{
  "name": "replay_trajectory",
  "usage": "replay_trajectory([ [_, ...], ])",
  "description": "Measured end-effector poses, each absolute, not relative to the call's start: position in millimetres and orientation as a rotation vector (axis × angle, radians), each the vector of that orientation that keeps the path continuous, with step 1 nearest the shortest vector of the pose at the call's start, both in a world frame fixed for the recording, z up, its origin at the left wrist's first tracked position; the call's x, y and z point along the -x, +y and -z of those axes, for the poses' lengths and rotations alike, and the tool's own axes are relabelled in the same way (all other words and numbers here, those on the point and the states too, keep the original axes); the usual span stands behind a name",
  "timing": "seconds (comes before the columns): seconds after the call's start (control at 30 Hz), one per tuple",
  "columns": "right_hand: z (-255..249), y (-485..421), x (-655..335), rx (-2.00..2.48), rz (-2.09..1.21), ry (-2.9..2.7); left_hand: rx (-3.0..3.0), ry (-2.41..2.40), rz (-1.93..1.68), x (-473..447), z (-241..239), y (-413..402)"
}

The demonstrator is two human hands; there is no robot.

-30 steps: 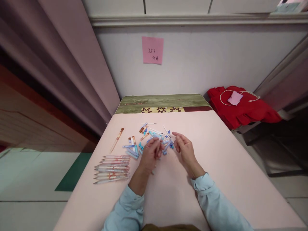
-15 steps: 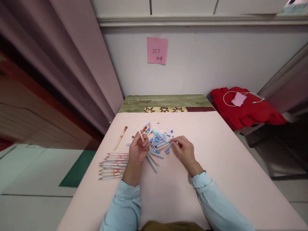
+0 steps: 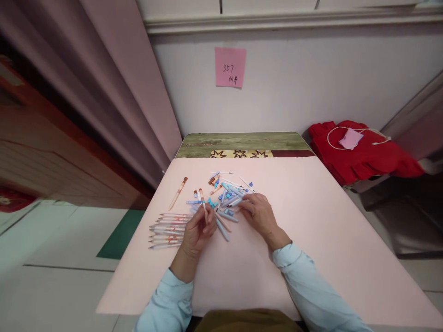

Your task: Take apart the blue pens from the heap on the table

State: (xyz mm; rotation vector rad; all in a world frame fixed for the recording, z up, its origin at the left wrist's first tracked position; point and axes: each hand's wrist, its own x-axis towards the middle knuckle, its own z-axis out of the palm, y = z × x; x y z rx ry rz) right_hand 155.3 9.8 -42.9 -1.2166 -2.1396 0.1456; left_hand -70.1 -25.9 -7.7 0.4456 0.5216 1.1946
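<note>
My left hand (image 3: 200, 227) is closed around a pale pen piece (image 3: 202, 197) with a brown top and a patterned band, held upright over the near left side of the pile. On the right of that pile, my right hand (image 3: 258, 213) has its fingers bent together, the tips down among light-blue pen barrels (image 3: 230, 203). What those fingertips pinch, if anything, is hidden. Small blue caps (image 3: 228, 212) and thin refills (image 3: 247, 184) lie mixed in the pile. A row of several pens (image 3: 168, 233) rests left of my left hand.
A single pen with a brown top (image 3: 178, 193) lies apart at the left of the pink-covered table (image 3: 311, 276). Beyond the right edge, a red cloth (image 3: 363, 157) carries a white cable and pink paper. A pink note (image 3: 230, 68) is on the wall behind.
My left hand has come down slightly, and the piece in it now shows a brown top where a plain pale end showed before. My right hand's fingers have curled into the pile. The view has shifted slightly.
</note>
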Motion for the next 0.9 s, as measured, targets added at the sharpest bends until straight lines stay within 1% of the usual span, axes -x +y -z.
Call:
replay_trajectory([
  [0.17,44.1,8.4,-166.3,1.274,-0.128,-2.079,-0.455,0.536,-1.153,64.4,11.2,-27.2],
  [0.3,40.6,8.1,-157.0,1.229,-0.141,-2.045,-0.465,0.549,-1.139,56.5,11.3,-32.9],
  [0.5,34.3,13.7,-123.0,1.067,-0.211,-2.274,-0.457,0.521,-1.167,60.7,10.7,-31.2],
  [0.73,31.8,8.2,-120.5,1.131,-0.126,-2.385,-0.429,0.624,-1.163,52.7,14.9,-30.5],
  [0.9,31.3,2.1,-125.8,1.218,-0.100,-2.362,-0.523,0.681,-1.100,40.9,18.0,-38.0],
])
